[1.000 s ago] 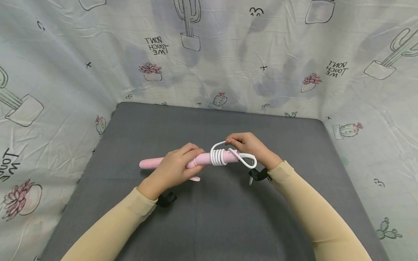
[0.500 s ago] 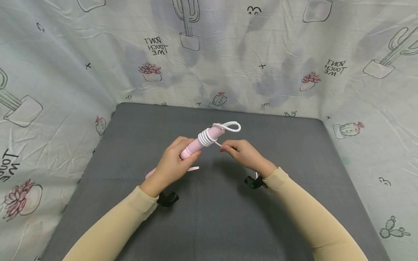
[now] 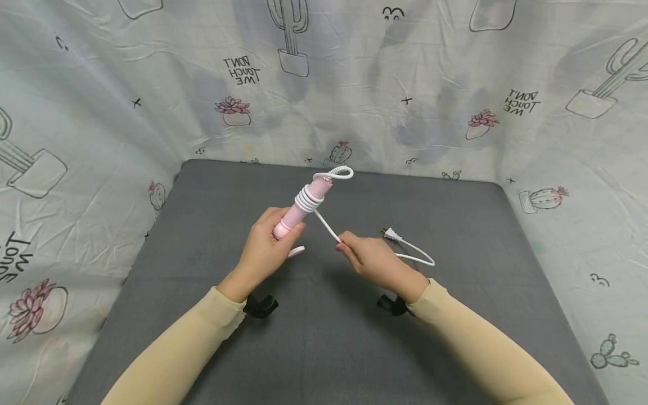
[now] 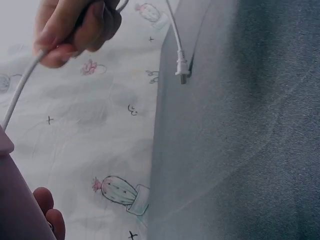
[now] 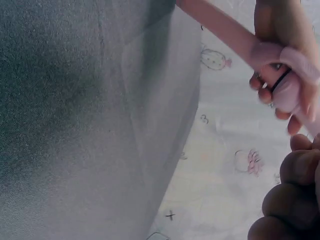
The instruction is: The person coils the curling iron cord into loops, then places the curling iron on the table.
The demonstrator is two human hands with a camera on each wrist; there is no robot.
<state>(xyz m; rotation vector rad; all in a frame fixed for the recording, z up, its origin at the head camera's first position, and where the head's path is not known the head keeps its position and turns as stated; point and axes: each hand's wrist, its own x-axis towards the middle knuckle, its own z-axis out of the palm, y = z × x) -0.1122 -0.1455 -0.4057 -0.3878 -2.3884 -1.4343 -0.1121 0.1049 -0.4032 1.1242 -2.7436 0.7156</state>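
Note:
A pink curling iron (image 3: 290, 220) is gripped round its middle by my left hand (image 3: 262, 244), its handle end tilted up and away to the right. Several turns of white cord (image 3: 309, 199) wrap the handle, and a small loop of it stands out at the tip. My right hand (image 3: 377, 260) holds the cord between thumb and fingers, drawn taut from the coil. Past that hand the cord curves back to a white two-pin plug (image 3: 391, 234). In the right wrist view the barrel (image 5: 220, 22) extends beyond my left hand (image 5: 285, 25).
Both hands are above a grey cloth-covered table (image 3: 314, 349). A pale curtain (image 3: 334, 90) printed with cacti surrounds its back and sides. A black wrist camera mount (image 3: 260, 306) sits under the left wrist, another (image 3: 392, 305) under the right.
The curling iron has swung from nearly level to tilted up, handle end away. My right hand has gone from above the handle to below and right of it, cord still held. The plug has come into view.

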